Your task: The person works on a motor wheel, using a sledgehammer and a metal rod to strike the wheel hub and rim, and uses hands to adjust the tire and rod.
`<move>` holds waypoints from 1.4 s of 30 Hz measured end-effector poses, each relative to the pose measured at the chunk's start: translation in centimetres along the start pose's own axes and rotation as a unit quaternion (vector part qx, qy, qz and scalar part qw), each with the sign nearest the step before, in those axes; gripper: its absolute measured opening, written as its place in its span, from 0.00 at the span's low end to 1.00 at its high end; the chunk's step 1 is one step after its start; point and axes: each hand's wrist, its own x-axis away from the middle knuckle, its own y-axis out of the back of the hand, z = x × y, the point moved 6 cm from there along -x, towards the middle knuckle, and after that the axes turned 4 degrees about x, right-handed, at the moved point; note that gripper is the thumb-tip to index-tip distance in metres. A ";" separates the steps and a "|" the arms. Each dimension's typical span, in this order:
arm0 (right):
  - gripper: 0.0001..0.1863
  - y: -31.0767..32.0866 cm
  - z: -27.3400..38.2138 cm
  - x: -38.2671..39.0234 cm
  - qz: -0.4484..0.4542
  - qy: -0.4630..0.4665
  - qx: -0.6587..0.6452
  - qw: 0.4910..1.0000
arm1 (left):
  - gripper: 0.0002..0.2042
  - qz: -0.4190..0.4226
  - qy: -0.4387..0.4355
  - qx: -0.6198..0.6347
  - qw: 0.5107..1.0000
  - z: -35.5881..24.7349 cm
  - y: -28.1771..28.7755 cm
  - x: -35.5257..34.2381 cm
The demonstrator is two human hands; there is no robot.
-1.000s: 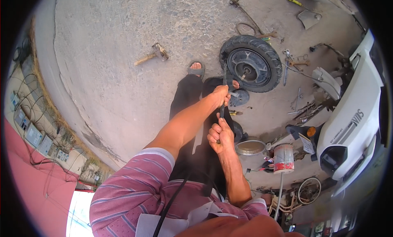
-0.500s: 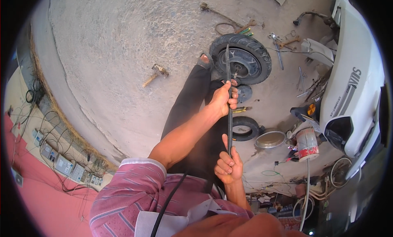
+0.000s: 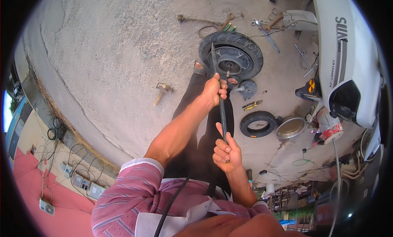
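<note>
A long dark metal pry bar (image 3: 222, 115) slants up and away from me, held in both fists. My left hand (image 3: 213, 90) wraps round its middle, and my right hand (image 3: 227, 152) is closed round the near end with the thumb raised along it. The bar's narrow far end overlaps the wheel with its black tyre (image 3: 251, 49), which lies on the ground by my feet. Whether the tip touches the tyre or rim I cannot tell. Beside the wheel lies a round grey hub plate (image 3: 248, 89), with yellow-handled pliers (image 3: 252, 105) nearer me.
Right of my legs are a loose tyre (image 3: 258, 124), a metal basin (image 3: 291, 128) and a red-and-white bucket (image 3: 329, 124). A white scooter (image 3: 348, 53) stands at far right. A hammer (image 3: 163, 93) lies left; wrenches (image 3: 268, 32) lie beyond the wheel.
My view has shifted, so the wheel and scooter sit further left in it. Both hands keep their grip on the pry bar, whose far end leans a little more to the left.
</note>
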 end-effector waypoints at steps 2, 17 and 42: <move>0.26 1.3 -0.6 2.8 0.004 -0.004 -0.030 1.000 | 0.22 -0.015 -0.006 -0.020 1.000 2.6 0.4 0.7; 0.23 -0.3 4.2 8.7 -0.052 0.091 -0.007 0.995 | 0.23 0.014 0.053 -0.079 0.995 10.4 -8.3 -1.0; 0.23 10.0 6.2 14.0 -0.072 0.102 -0.092 0.988 | 0.23 -0.033 0.082 -0.147 0.985 22.0 -5.6 -5.7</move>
